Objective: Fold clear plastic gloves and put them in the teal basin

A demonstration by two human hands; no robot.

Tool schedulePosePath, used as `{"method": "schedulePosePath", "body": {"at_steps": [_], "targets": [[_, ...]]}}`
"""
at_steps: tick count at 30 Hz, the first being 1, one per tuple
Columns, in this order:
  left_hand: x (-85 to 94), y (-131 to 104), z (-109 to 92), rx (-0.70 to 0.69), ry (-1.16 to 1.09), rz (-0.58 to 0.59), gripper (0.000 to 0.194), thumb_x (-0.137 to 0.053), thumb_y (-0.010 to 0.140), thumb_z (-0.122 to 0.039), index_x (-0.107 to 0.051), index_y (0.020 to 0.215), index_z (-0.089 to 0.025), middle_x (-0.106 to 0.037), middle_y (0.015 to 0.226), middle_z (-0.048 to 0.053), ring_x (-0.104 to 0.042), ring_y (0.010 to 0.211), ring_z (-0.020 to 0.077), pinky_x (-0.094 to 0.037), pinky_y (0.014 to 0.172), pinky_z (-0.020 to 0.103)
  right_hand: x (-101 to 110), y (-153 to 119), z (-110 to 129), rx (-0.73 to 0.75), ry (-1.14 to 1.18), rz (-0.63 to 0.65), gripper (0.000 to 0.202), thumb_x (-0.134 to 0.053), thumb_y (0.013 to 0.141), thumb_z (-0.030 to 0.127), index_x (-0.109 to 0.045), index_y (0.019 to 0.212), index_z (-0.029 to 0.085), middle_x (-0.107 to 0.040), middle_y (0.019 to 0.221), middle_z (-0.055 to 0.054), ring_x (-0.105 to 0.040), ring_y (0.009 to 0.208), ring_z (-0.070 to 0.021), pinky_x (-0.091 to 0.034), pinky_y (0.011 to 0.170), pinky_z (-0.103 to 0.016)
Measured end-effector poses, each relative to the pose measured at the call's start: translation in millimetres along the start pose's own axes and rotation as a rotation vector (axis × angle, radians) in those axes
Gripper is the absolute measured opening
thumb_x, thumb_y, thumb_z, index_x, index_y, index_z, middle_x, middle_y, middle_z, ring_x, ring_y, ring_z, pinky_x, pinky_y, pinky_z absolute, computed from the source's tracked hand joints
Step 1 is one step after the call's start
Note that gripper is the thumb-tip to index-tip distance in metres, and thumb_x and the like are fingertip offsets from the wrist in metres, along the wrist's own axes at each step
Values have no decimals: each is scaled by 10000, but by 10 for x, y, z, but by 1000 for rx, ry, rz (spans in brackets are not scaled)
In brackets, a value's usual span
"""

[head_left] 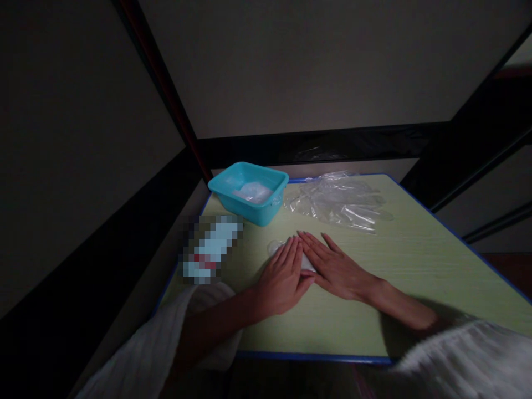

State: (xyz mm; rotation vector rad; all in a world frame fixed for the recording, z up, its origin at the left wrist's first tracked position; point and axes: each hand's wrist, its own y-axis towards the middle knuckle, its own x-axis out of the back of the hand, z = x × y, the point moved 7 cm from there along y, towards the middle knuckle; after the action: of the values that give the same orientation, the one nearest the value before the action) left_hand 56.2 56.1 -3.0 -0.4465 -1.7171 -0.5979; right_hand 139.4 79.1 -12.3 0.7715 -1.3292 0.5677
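A small white item in clear plastic (308, 265) lies on the table, mostly covered by my hands, so its kind is hidden. My left hand (282, 277) rests over its left side, fingers stretched out and close together. From the right, my right hand (332, 266) lies flat over the other side with fingers extended. The fingertips of both hands meet at the top, and the thumbs come close together below. A bit of the clear plastic shows just left of my left fingers. Neither hand is wrapped round anything.
A turquoise plastic basin (249, 210) holding a whitish plastic-wrapped thing (254, 192) stands at the back left. Crumpled clear plastic bags (341, 202) lie at the back right. A pixelated light-blue object (214, 249) is at left. The pale green table (419, 260) has blue edges, with walls behind.
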Motion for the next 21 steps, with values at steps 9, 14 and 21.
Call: {"method": "schedulePosePath", "body": {"at_steps": [9,14,21], "targets": [[-47,-41,38,49,43,-2,660,-276,917,-472,-291,1339,36,-237,1440,255,-163,1364,304,-254,1079,455,-11,-6,-12,0,0,-39,696,-241,917,533,-57,1444,118,-260,1439,-187,-259,1331,-275,-243,1054,-527],[-29,-74,87,87,59,-10,658,-289,912,-474,-305,1335,29,-241,1442,250,-164,1361,323,-265,1067,470,3,-8,-15,-8,4,-37,694,-236,916,535,-59,1445,121,-269,1438,-181,-259,1331,-275,-245,1056,-523],[-16,-118,149,147,120,-3,691,-351,888,-495,-329,1334,33,-256,1441,240,-195,1344,364,-270,1062,475,0,14,-6,-38,2,53,682,-224,917,535,-232,1413,68,-238,1441,-196,-223,1341,-279,-236,1057,-538]]}}
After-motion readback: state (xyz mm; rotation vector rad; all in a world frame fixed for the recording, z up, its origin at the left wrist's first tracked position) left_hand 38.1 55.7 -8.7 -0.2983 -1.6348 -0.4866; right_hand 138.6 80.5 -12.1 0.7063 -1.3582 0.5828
